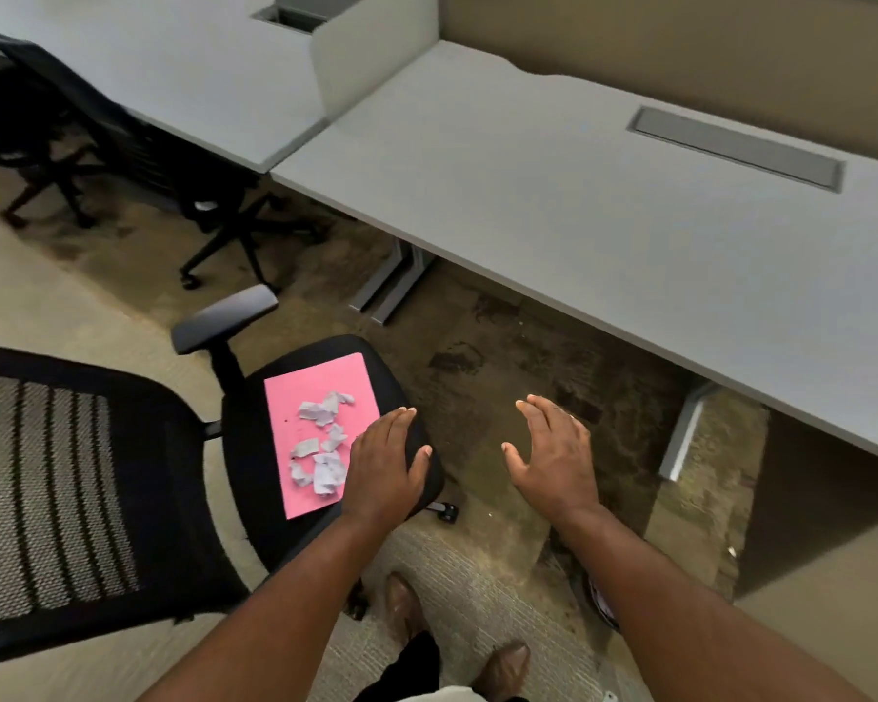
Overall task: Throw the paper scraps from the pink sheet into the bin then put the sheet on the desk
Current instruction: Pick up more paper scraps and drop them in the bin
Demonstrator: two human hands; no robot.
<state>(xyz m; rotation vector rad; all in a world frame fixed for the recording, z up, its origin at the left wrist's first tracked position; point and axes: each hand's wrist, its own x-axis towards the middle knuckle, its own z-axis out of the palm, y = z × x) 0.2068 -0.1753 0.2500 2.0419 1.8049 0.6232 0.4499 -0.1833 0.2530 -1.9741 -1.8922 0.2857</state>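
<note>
Both bare arms reached forward and down, palms facing down. The left hand [384,461] was flat with its fingers [401,423] together, pointing toward one o'clock. The right hand [553,458], at three o'clock from it, was empty with fingers spread.

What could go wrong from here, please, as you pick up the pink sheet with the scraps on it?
The paper scraps lie loose on the flat pink sheet, so tilting or bending it during the lift could spill them onto the carpet.

The sheet rests on the seat of a wheeled office chair; the left hand is at the seat's edge, and a push there might roll the chair.

No bin is in view, so the carry may be long; the right hand is free to steady the sheet.
</note>
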